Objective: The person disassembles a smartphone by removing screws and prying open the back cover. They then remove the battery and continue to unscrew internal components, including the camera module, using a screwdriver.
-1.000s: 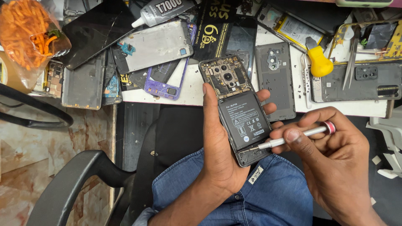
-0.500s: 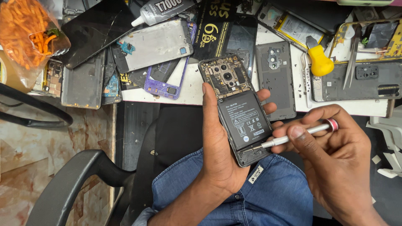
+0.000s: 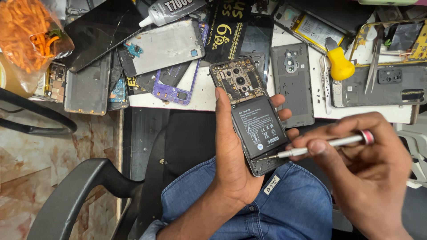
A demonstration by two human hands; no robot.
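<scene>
My left hand (image 3: 233, 155) grips an opened smartphone (image 3: 249, 113) with its back cover off, battery and circuit board exposed, held above my lap. My right hand (image 3: 364, 171) holds a thin silver screwdriver (image 3: 320, 146) with a red ring at its end. The screwdriver's tip touches the lower end of the phone, just below the black battery (image 3: 259, 126). A grey phone back cover (image 3: 292, 84) lies on the table just beyond the phone.
The white table edge (image 3: 200, 95) carries several dismantled phones, frames and back panels, a glue tube (image 3: 171, 10), a yellow-handled tool (image 3: 340, 62) and tweezers (image 3: 372, 62). A bag of orange snacks (image 3: 29, 33) sits at far left. A black chair arm (image 3: 75, 191) is lower left.
The screwdriver tip stays at the phone's lower end; my right hand has shifted only slightly. The left hand keeps the phone in the same place.
</scene>
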